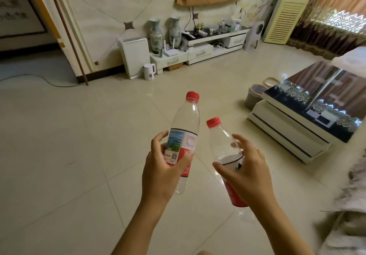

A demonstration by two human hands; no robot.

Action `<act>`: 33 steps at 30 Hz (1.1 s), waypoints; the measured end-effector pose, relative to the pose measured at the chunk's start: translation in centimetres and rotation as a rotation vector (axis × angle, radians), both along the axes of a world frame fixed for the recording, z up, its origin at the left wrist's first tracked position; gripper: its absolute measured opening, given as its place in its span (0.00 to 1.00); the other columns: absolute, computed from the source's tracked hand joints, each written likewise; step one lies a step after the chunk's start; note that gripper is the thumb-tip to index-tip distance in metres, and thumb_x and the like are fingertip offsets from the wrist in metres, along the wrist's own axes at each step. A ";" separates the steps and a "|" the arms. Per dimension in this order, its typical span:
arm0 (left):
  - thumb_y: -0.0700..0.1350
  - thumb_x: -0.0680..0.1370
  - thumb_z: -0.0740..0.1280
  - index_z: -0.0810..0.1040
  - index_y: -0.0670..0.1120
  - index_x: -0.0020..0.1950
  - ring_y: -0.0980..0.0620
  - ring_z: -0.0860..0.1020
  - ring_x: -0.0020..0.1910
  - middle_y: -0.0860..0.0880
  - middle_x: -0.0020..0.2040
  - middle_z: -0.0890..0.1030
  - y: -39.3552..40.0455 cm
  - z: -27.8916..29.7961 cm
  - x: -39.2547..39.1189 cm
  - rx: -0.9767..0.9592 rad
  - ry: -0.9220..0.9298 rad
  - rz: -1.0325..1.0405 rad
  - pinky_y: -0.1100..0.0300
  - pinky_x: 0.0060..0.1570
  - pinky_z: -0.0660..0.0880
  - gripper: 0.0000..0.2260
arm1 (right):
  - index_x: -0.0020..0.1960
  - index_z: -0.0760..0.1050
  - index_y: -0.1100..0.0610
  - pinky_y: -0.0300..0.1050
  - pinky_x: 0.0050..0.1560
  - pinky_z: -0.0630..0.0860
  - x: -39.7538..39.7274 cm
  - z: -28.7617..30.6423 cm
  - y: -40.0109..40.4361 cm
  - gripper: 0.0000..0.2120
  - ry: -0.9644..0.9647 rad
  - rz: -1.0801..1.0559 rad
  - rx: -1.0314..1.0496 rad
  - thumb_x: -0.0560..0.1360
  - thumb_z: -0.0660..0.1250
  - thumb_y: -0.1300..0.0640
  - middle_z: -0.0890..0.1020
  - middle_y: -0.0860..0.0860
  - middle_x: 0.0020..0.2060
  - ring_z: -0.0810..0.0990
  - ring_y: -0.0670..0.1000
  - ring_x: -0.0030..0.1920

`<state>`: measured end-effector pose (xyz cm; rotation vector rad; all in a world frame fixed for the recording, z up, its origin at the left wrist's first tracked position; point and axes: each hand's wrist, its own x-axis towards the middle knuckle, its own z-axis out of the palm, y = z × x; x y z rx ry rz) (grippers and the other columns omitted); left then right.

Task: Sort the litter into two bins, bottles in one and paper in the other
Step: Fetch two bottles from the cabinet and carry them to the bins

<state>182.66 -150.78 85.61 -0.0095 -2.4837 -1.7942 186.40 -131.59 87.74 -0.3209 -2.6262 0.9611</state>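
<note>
- So, two bottles are in hand and neither is binned yet: the left hand (164, 167) holds the left bottle (183, 134) and the right hand (245, 169) holds the right bottle (225, 148), both at the centre of the frame, above the floor (79, 136).
- Only one likely bin (253, 96) shows, a grey one with a liner at the right of the frame, just beside the low table (309, 114); a second bin is not in view.
- No paper shows in the frame, so I cannot tell how much of that sorting is done or left.
- My judgement: the task is mid-way through the bottle part, with the carry and the drop remaining.
- Left hand: forearm comes up from the bottom centre, fingers curled round the label, thumb across its front, clamped on the bottle, whose red cap points to the upper right.
- Right hand: forearm enters from the lower right, thumb and fingers wrapped round the body near the label, with the index finger raised along the clear upper part; cap tilts to the upper left.
- The two bottles lean toward each other but stay apart.
</note>
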 end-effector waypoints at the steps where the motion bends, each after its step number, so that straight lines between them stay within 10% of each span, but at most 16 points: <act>1: 0.72 0.61 0.65 0.60 0.65 0.66 0.52 0.79 0.52 0.56 0.60 0.75 0.1 -0.1 -1.7 0.007 -0.007 -0.005 0.56 0.42 0.83 0.35 | 0.69 0.64 0.45 0.48 0.53 0.73 -1.9 -0.2 0.2 0.38 -0.010 -0.004 0.002 0.62 0.77 0.45 0.78 0.47 0.58 0.67 0.44 0.53; 33: 0.62 0.66 0.69 0.63 0.60 0.66 0.51 0.80 0.50 0.52 0.58 0.77 8.8 0.3 -70.5 0.055 -0.087 -0.204 0.59 0.40 0.82 0.31 | 0.68 0.65 0.44 0.50 0.58 0.71 -67.7 0.0 8.6 0.37 -0.051 -0.180 0.008 0.63 0.75 0.40 0.78 0.47 0.59 0.75 0.50 0.57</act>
